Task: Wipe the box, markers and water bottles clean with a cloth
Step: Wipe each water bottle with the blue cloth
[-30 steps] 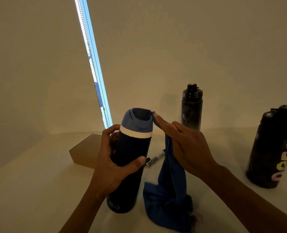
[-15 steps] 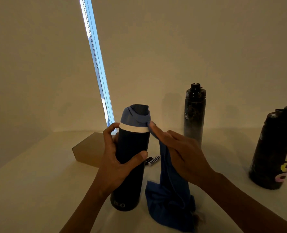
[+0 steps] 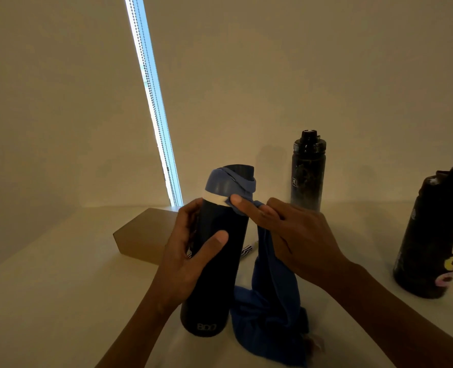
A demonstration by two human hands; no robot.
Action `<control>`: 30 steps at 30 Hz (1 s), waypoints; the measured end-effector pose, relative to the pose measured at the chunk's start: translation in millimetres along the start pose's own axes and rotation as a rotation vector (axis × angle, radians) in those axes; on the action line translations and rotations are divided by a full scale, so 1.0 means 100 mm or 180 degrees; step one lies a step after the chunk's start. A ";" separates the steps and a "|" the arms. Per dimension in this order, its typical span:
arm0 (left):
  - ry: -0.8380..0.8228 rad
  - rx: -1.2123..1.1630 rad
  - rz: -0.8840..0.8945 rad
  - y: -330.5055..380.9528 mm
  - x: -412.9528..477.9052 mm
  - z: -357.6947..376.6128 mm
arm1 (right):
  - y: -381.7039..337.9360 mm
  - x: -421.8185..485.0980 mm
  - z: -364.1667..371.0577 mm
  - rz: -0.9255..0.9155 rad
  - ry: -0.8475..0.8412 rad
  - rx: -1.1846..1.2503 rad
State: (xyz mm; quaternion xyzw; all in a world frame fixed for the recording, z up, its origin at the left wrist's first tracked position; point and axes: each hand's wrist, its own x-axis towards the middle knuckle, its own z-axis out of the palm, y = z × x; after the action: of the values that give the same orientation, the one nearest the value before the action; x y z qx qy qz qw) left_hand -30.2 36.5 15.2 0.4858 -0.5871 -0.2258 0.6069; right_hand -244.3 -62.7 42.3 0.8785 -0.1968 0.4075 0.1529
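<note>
A dark navy water bottle point(image 3: 216, 274) with a blue lid and white band stands on the table in front of me. My left hand point(image 3: 185, 253) grips its body. My right hand point(image 3: 294, 235) holds a blue cloth point(image 3: 270, 309) and presses it with thumb and fingers against the bottle's neck; a strip of the cloth lies over the lid, the rest hangs to the table. A slim black bottle point(image 3: 308, 173) stands behind. A wide black bottle point(image 3: 437, 235) with coloured letters stands at the right. The brown box point(image 3: 145, 235) lies behind my left hand. One marker point(image 3: 248, 251) peeks out behind the navy bottle.
The pale table point(image 3: 47, 301) runs up to a plain wall. A bright strip of window with bead chains point(image 3: 153, 102) slants down behind the box.
My right hand has carried the cloth from the lid's right side round onto the white band, and a strip now lies across the lid. My left hand keeps its grip.
</note>
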 end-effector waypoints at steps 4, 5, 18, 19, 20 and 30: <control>0.0036 0.0108 -0.0136 0.00 0.00 0.00 | -0.10 0.12 -0.10 0.0063 0.0008 -0.0170; 0.0066 0.0119 -0.0119 0.01 -0.01 0.01 | -0.11 0.16 -0.10 0.0085 0.0067 -0.0225; -0.0237 -0.0472 -0.0189 0.07 -0.06 0.11 | -0.20 0.29 -0.30 0.0258 -0.0013 0.0362; -0.0250 -0.0455 -0.0149 0.08 -0.07 0.11 | -0.18 0.28 -0.31 0.0366 -0.0230 0.0492; -0.0264 -0.0411 -0.0095 0.10 -0.07 0.11 | -0.15 0.27 -0.29 0.0441 -0.0414 0.0807; -0.0129 0.0050 0.0162 0.10 -0.11 0.16 | -0.14 0.29 -0.33 0.0340 0.0475 0.1382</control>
State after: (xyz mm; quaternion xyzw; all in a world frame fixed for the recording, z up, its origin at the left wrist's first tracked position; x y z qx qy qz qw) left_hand -50.7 44.9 15.9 0.4707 -0.6132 -0.2155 0.5966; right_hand -241.8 -42.6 83.6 0.8466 -0.1389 0.5116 -0.0473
